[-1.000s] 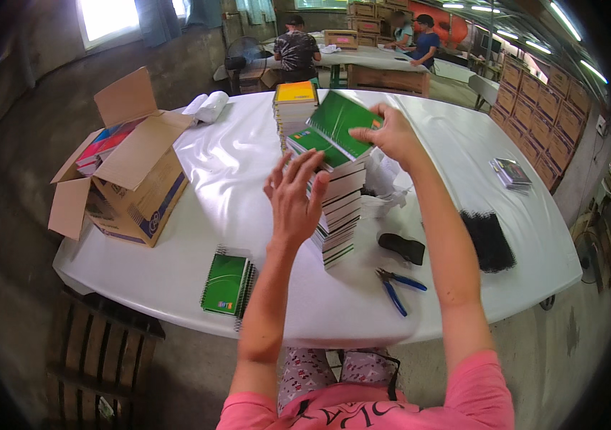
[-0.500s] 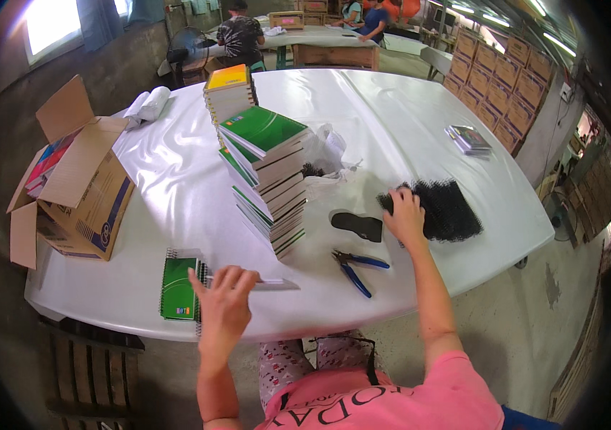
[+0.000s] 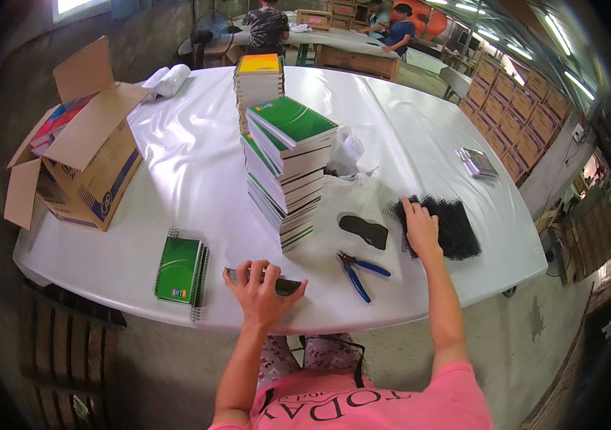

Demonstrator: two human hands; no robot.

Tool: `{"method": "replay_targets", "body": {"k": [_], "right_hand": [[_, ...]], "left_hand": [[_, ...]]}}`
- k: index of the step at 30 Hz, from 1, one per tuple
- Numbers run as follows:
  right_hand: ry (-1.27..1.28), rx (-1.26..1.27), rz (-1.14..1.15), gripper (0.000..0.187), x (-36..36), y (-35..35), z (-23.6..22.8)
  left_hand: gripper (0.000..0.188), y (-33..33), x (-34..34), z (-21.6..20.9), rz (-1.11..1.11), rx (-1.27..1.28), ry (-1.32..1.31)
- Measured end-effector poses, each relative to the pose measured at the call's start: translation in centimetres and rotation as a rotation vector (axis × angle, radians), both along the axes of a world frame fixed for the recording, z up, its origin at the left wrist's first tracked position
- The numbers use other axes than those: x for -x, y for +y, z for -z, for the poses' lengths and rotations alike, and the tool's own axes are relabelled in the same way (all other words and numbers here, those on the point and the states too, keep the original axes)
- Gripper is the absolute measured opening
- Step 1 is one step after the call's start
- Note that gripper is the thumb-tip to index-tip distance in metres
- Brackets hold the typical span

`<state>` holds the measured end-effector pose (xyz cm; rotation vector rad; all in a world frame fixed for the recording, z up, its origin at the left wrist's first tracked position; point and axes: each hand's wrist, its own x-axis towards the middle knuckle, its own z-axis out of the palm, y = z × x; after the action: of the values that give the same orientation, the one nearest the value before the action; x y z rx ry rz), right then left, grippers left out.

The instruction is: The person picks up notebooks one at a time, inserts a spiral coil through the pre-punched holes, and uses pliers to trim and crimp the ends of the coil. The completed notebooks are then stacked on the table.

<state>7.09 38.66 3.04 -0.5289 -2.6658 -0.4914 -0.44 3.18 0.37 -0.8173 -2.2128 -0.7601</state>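
Observation:
Near the table's front edge my left hand [image 3: 259,290] is closed round a thin notebook [image 3: 289,287], its fingers over the far side and thumb at the right end. The notebook is tilted up, so mostly its dark edge shows. My right hand [image 3: 421,228] is at the left side of a pile of black spiral binding coils [image 3: 452,228], fingers bent round a coil there; the fingertips partly hide it. Left of my left hand lie green spiral notebooks [image 3: 180,270]. Blue-handled pliers [image 3: 361,274] lie spread between my hands, below a flat black shape [image 3: 364,231].
A tall stack of green-covered notebooks [image 3: 294,172] stands mid-table, with yellow-covered ones [image 3: 259,82] behind. An open cardboard box [image 3: 97,179] sits at left. A clear plastic bag [image 3: 348,154] and a small packet pile [image 3: 477,163] lie farther right. Other people work at a far table [image 3: 348,39].
My left hand has moved right, from beside the green spiral notebooks to the thin notebook, and now grips it tilted up. My right hand stays at the coils. The whole view has shifted slightly.

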Motion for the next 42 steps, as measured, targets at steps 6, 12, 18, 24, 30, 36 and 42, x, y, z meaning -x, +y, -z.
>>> {"method": "replay_targets", "body": {"k": [6, 12, 18, 24, 30, 36, 42], "right_hand": [[0.123, 0.701, -0.378, 0.031, -0.6, -10.5, -6.0], [0.062, 1.246, -0.565, 0.017, -0.2, -16.8, -2.5], [0.168, 1.340, -0.614, 0.015, 0.5, -18.6, -0.6], [-0.063, 1.357, -0.634, 0.018, 0.7, -19.0, -1.3], [-0.228, 1.541, -0.548, 0.022, 1.5, -19.6, -3.4], [0.017, 1.001, -0.734, 0.029, 0.4, -18.6, -2.5], [-0.477, 1.393, -0.377, 0.036, 1.0, -17.9, -3.2]], "left_hand": [[0.048, -0.6, 0.2, 0.9, -0.032, 0.009, -0.005], [0.042, 0.2, 0.0, 0.6, -0.051, -0.031, 0.007], [0.042, 0.2, 0.1, 0.9, -0.053, -0.043, 0.016], [0.045, 0.1, 0.2, 1.3, -0.053, -0.035, 0.011], [0.054, -0.1, 0.2, 1.1, -0.057, 0.043, -0.012], [0.053, -1.3, 0.3, 0.2, -0.019, 0.102, -0.071], [0.047, -1.6, 0.7, 0.3, 0.046, 0.072, -0.046]]}}
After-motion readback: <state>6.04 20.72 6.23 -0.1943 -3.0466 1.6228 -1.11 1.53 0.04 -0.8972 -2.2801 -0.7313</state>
